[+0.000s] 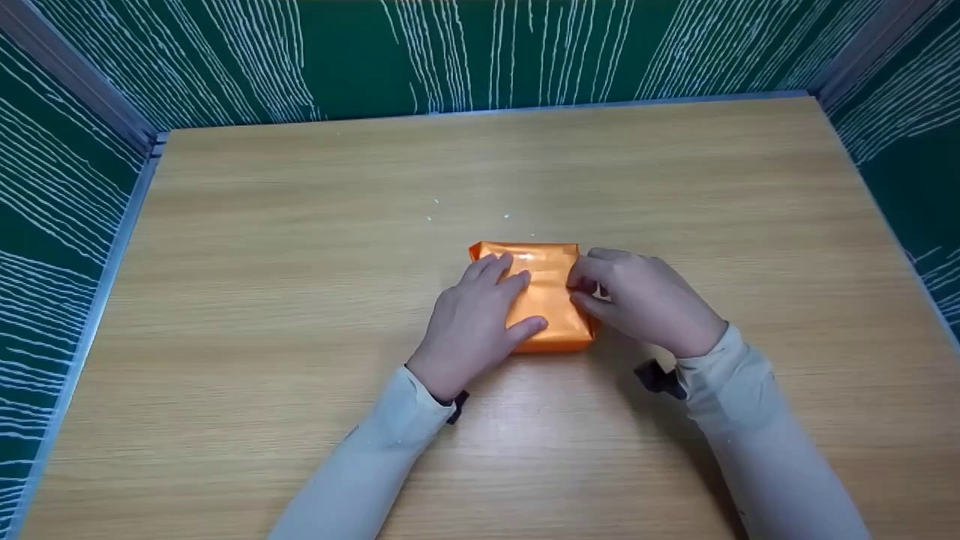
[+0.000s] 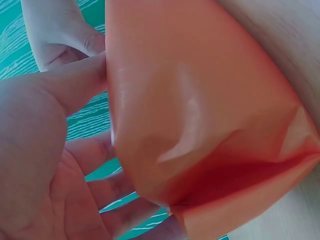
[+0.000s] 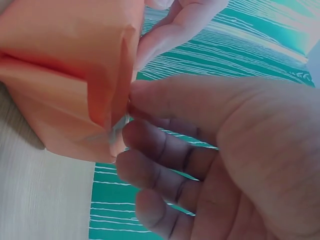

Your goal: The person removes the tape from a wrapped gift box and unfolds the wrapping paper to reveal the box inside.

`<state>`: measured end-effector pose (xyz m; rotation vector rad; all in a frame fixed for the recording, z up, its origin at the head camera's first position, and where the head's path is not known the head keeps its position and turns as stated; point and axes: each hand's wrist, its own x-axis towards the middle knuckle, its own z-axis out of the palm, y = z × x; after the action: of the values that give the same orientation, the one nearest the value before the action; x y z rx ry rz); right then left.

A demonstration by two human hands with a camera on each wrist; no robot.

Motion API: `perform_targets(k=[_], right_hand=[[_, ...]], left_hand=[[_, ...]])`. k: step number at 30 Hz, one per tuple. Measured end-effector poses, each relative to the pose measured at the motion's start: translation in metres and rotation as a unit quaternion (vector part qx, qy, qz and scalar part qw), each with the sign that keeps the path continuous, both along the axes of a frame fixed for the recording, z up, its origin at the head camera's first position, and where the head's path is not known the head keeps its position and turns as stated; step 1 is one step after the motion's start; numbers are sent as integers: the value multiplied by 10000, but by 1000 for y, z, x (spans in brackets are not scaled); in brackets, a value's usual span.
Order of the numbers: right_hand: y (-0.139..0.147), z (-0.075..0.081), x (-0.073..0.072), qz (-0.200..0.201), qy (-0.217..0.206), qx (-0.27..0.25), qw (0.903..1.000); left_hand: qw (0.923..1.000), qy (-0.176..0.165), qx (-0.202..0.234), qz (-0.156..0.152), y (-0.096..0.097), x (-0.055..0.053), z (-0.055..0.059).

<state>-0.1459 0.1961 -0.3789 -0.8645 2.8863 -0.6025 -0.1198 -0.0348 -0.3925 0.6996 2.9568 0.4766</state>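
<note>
1. Orange parcel (image 1: 551, 304) lay on the table (image 1: 262, 300), just beyond your two pale sleeves (image 1: 367, 457) and the two dark wrist pieces (image 1: 660, 379), one at each cuff, with both hands at work on it.
2. Your left hand (image 1: 472, 322) rested spread over the parcel's top, toward its left side. Your right hand (image 1: 641, 296) had thumb and forefinger pinched at its right edge, beside a small pale strip (image 3: 117, 129) that was too unclear to identify.
3. Judging by its shiny, creased wrapping, you had a light thing, boxy but soft-skinned, probably a little slippery and easy to crumple or tear. Its contents were hidden, so you could not tell how fragile they were.
4. Your surest hold was likely across two opposite sides, with broad, gentle pressure; the loose end fold (image 2: 230, 210) gaped and would probably have slipped or torn if you had lifted by it.
5. Counted up, you had one parcel and two hands; past them, about four tiny white specks (image 1: 506, 216) dotted the table, and farthest off stood three green panels (image 1: 345, 60) streaked with white lines.
</note>
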Motion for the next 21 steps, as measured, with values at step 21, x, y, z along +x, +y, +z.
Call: perform_targets(k=[21], right_hand=[[-7, -4, 0, -216, -198, 180, 9994]], left_hand=[[9992, 104, -375, 47, 5, 3, 0]])
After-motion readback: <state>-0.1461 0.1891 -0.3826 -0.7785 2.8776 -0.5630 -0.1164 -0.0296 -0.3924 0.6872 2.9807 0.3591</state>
